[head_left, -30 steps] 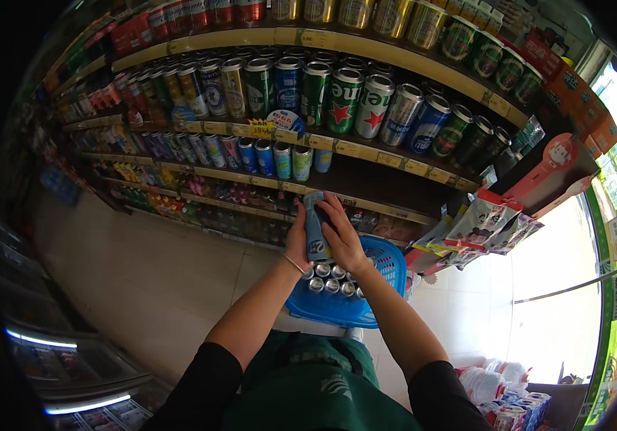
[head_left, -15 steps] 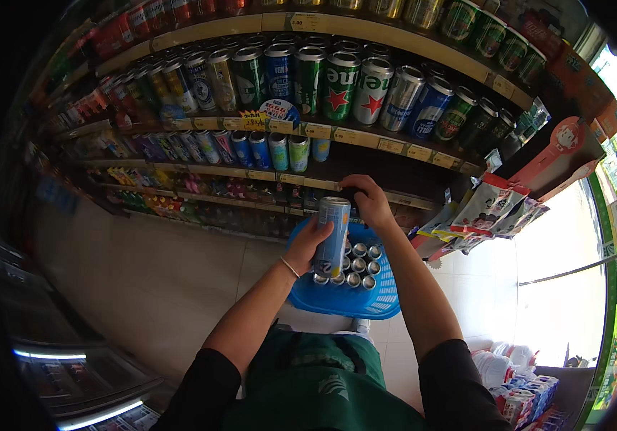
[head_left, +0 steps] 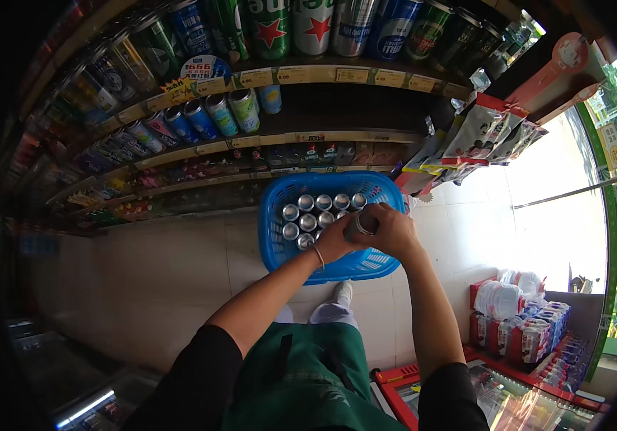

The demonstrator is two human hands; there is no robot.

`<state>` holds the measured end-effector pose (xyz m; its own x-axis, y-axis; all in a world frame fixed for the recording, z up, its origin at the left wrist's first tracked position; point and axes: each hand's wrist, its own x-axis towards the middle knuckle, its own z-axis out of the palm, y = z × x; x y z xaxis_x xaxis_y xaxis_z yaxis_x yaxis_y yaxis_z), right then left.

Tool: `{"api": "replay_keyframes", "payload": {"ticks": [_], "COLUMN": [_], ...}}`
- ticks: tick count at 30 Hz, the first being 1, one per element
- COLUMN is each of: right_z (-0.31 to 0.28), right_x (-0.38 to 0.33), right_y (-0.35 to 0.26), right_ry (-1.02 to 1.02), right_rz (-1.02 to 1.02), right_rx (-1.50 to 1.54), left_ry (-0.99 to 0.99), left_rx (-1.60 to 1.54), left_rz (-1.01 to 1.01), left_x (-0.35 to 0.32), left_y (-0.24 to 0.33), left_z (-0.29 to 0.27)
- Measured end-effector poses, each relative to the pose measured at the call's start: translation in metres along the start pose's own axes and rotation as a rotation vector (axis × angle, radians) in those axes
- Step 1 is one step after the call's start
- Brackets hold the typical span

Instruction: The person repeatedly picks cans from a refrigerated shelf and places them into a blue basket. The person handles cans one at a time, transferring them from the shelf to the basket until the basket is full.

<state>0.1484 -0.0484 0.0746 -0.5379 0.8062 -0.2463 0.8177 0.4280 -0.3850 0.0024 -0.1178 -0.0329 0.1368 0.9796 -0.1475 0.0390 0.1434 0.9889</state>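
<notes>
Over the near right part of a blue plastic basket (head_left: 271, 248), my left hand (head_left: 334, 241) and my right hand (head_left: 394, 230) are both closed round one drink can (head_left: 363, 224). Only a shaded, greyish end of that can shows between my fingers; its label is hidden. Inside the basket, several upright cans (head_left: 307, 221) stand close together in rows with their silver tops up. My hands and forearms cover the basket's near right side.
Beyond the basket rise shelves of beer and drink cans (head_left: 269, 32), with a gap on the shelf right of a light blue can (head_left: 270, 99). Snack bags (head_left: 484, 129) hang at the right. Bottle packs (head_left: 516, 323) and a red-edged freezer (head_left: 409, 388) are near right.
My hands have come down toward the basket with the can, and my right hand has joined the left on it. The view has tilted lower, showing more basket and floor.
</notes>
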Motion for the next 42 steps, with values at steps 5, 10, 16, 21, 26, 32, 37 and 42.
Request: {"api": "replay_keyframes", "payload": {"ticks": [5,10,16,21,26,32,37,42], "right_z": [0.053,0.111,0.173,0.231,0.208,0.093,0.044,0.033], "right_x": [-0.017,-0.009,0.014,0.016,0.021,0.089,0.238,0.411], "right_y": [0.069,0.102,0.110,0.128,0.095,0.009,-0.033,-0.008], "right_ry": [-0.110,-0.160,-0.301,-0.276,-0.324,0.166,0.264,0.571], "right_rz": [0.071,0.006,0.039,0.200,0.172,-0.087,-0.034,-0.304], "right_rx": [-0.048,-0.158,-0.194,-0.106,-0.171,0.086,0.233,0.116], "left_ry": [0.020,-0.058,-0.147,-0.238,-0.226,0.098,0.461,0.502], "left_rx": [0.273,0.339,0.374,0.423,0.396,0.138,0.150,0.458], "left_rz": [0.066,-0.155,-0.339,-0.474,-0.300,-0.072,0.168,0.269], "left_x": [0.016,0.013,0.017,0.019,0.004,0.011,0.065,0.124], "left_y": [-0.074,-0.132,-0.148,-0.140,-0.153,-0.050,-0.037,-0.026], "left_z": [0.052,0.072,0.075,0.071,0.041,-0.061,-0.154,-0.193]}}
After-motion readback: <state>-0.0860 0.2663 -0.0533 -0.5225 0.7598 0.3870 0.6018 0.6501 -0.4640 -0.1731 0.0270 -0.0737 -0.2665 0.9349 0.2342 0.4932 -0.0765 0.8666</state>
